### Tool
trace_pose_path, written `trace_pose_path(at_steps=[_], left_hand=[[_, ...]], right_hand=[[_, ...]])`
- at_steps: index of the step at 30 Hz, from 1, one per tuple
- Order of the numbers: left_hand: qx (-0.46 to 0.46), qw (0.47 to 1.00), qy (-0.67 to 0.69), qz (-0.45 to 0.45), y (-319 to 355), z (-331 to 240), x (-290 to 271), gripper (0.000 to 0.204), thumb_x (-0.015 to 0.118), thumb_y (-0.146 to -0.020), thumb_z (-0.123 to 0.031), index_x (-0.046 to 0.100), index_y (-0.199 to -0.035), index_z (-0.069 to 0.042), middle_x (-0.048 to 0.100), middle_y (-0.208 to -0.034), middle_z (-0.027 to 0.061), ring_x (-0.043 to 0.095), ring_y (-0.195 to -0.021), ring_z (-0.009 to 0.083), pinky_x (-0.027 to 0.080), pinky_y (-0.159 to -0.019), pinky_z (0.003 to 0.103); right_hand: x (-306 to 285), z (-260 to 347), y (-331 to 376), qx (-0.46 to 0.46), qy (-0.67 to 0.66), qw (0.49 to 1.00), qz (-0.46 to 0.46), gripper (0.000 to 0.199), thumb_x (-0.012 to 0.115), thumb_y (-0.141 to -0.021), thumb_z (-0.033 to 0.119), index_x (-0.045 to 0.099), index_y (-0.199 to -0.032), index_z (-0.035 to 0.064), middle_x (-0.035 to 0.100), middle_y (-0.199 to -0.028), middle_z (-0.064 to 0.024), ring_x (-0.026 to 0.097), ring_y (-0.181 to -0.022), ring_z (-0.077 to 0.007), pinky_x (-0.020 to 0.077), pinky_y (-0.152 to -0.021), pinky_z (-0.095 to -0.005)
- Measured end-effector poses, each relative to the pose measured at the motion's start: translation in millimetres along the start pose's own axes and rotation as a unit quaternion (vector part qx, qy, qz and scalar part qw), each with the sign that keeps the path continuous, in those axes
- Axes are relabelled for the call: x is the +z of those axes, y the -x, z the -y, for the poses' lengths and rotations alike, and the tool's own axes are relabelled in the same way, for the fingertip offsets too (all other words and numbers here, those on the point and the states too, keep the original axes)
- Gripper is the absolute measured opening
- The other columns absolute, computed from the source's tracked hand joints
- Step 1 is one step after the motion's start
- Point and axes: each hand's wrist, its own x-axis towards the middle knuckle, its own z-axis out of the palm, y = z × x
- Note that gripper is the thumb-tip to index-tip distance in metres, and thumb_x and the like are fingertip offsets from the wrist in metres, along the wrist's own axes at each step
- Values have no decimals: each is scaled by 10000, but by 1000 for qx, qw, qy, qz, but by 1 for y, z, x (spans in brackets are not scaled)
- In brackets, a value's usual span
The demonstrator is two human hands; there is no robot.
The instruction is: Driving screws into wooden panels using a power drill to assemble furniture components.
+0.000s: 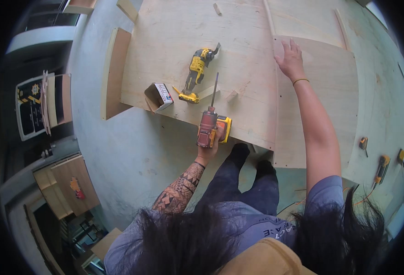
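My left hand [207, 152] is wrapped round the grip of a red cordless drill driver [206, 128]. Its yellow battery shows at the right of the hand, and a long thin bit points away from me over the plywood sheet [165, 41]. Fingers spread, my right hand [291, 62] rests at the far left corner of a raised plywood panel [319, 114]. Beyond the driver, a yellow and black oscillating multi-tool [198, 66] lies on the sheet. An open small cardboard box [159, 97] sits near the front edge, and a wood offcut [232, 95] lies close to the bit.
An upright board [115, 73] stands along the sheet's left end. On the floor at right lie a corded power tool [381, 168] and a small yellow-black tool [363, 143]. A wooden cabinet [75, 183] is at lower left. My legs are against the sheet's front edge.
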Motion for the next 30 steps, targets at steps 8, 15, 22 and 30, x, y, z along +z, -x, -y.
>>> trace_pose_path(at_steps=[8, 15, 22, 30], left_hand=[[3, 963, 256, -83, -89, 3, 49, 398, 771, -973, -287, 638, -1258, -43, 703, -1161, 121, 687, -1044, 253, 558, -892, 398], [161, 985, -29, 49, -129, 10, 6, 511, 836, -906, -230, 606, -1322, -44, 712, -1205, 124, 708, -1065, 264, 566, -931, 378], [80, 994, -46, 57, -116, 10, -107, 393, 748, -924, -128, 675, -1295, -23, 735, -1110, 151, 725, -975, 246, 590, -873, 365], [-114, 929, -350, -46, -211, 115, -215, 267, 696, -931, -152, 737, -1137, 13, 756, -1082, 251, 758, -1008, 362, 606, -897, 442]], right_hand=[[29, -48, -51, 34, 143, 986, 76, 1062, 742, -777, 726, 393, -1617, 179, 377, -1654, -176, 378, -1497, -443, 352, -1144, -699], [27, -46, -28, -27, 111, 992, 52, 882, 841, -680, 554, 574, -1408, 134, 530, -1433, -182, 501, -1325, -402, 387, -1116, -542], [33, 15, 106, -63, 78, 995, -24, 714, 794, -689, 390, 563, -1305, 114, 488, -1329, -162, 393, -1342, -380, 304, -1150, -529], [19, 58, 167, -36, 10, 999, 8, 681, 821, -686, 360, 577, -1283, 142, 475, -1359, -147, 371, -1367, -405, 255, -1239, -565]])
